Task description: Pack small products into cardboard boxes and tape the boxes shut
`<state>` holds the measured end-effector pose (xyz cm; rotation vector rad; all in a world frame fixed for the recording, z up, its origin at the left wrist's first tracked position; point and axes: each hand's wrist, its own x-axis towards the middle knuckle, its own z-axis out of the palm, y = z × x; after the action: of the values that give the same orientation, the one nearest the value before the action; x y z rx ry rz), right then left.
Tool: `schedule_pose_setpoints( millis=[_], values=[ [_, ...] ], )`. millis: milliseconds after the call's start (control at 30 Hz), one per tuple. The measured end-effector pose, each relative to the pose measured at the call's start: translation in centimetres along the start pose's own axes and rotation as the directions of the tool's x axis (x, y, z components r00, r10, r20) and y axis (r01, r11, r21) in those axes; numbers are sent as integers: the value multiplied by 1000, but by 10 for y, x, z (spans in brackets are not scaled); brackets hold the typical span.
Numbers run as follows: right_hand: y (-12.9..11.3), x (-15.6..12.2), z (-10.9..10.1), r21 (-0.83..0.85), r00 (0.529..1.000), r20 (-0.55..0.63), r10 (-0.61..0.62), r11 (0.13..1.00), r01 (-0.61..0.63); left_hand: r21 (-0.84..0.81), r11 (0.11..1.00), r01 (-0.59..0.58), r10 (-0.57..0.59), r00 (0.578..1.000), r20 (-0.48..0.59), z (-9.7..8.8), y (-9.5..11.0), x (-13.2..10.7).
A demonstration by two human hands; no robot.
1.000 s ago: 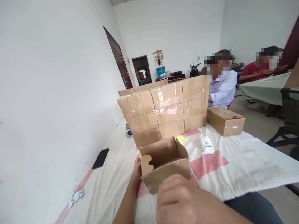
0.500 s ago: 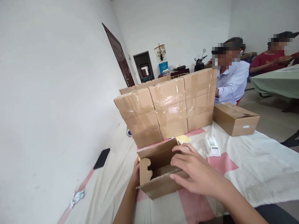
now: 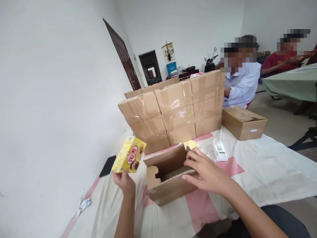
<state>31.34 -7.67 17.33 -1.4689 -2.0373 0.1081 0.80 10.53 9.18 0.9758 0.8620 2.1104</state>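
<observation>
In the head view my left hand (image 3: 125, 181) grips a yellow snack box (image 3: 131, 155) by its lower end. It is held up beside the left end of an open cardboard box (image 3: 170, 190), clear of the tabletop. The carton stands before me with its flaps up, and the part of its inside that shows is bare. My right hand (image 3: 204, 170) holds the carton's right end, with the thumb at the near wall and the fingers curled over the rim. Its fingertips are partly hidden inside.
A wall of taped cartons (image 3: 177, 115) stands behind the open box. A closed carton (image 3: 245, 124) and a white tape dispenser (image 3: 220, 151) lie to the right. At left are a black phone (image 3: 107, 166) and crumpled wrapping (image 3: 84, 206). A person in a light shirt (image 3: 244, 81) sits beyond.
My left hand has come out from the carton's left side and risen leftward, now with the yellow snack box in view. My right hand stays at the carton's right end.
</observation>
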Motion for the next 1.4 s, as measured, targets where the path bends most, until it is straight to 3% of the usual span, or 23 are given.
schedule_pose_setpoints(
  millis=[67, 133, 233, 300, 367, 500, 600, 633, 667, 700, 733, 833, 867, 900, 933, 1033, 1100, 1300, 1400],
  values=[
    [2, 0, 2, 9, 1000, -10, -9, 1000, 9, -30, 994, -109, 108, 994, -19, 5, 26, 4],
    [6, -1, 5, 10, 999, -36, -26, 1000, 27, -26, 985, -170, 171, 984, 47, 11, 49, 2],
    [11, -5, 9, 24, 992, -122, -12, 1000, 15, 84, 984, -159, 120, 930, 348, 23, 73, -12],
    [14, -9, 13, 30, 983, -179, 25, 999, -20, 180, 978, -108, -10, 832, 554, 33, 80, -23],
    [18, -12, 15, 29, 974, -220, 47, 999, -41, 243, 969, -39, -139, 729, 671, 43, 82, -31],
    [26, -17, 17, 60, 965, -260, 35, 998, -20, 317, 942, 113, -322, 572, 754, 61, 80, -37],
    [29, -17, 16, 104, 960, -274, 51, 994, -23, 388, 919, 68, -380, 413, 828, 66, 79, -38],
    [31, -16, 15, 122, 960, -273, 57, 992, -24, 396, 918, 35, -379, 380, 844, 65, 78, -37],
    [32, -15, 14, 139, 963, -265, 58, 990, -21, 393, 920, 13, -369, 374, 851, 64, 77, -37],
    [33, -15, 14, 152, 966, -251, 56, 988, -18, 378, 926, 8, -349, 402, 847, 61, 76, -36],
    [34, -15, 13, 162, 970, -235, 52, 987, -14, 355, 935, 21, -325, 455, 829, 59, 73, -35],
    [39, -15, 14, 174, 977, -206, 56, 985, -20, 233, 964, 126, -254, 689, 679, 49, 66, -31],
    [40, -15, 14, 178, 977, -206, 61, 984, -24, 190, 967, 170, -252, 741, 623, 47, 65, -29],
    [42, -15, 15, 185, 976, -208, 61, 983, -22, 167, 962, 214, -271, 758, 594, 45, 64, -28],
    [43, -15, 15, 192, 975, -213, 56, 981, -14, 170, 951, 257, -307, 739, 600, 43, 65, -27],
    [44, -15, 15, 213, 976, -217, 5, 976, 42, 282, 903, 323, -424, 580, 695, 42, 74, -25],
    [42, -14, 11, 238, 978, -204, -38, 967, 87, 333, 886, 324, -460, 515, 723, 43, 79, -24],
    [30, -10, -4, 253, 988, -115, -103, 959, 130, 382, 853, 356, -507, 391, 768, 46, 82, -25],
    [27, -9, -6, 216, 986, -104, -129, 965, 149, 365, 848, 385, -512, 415, 752, 52, 79, -32]
  ],
)
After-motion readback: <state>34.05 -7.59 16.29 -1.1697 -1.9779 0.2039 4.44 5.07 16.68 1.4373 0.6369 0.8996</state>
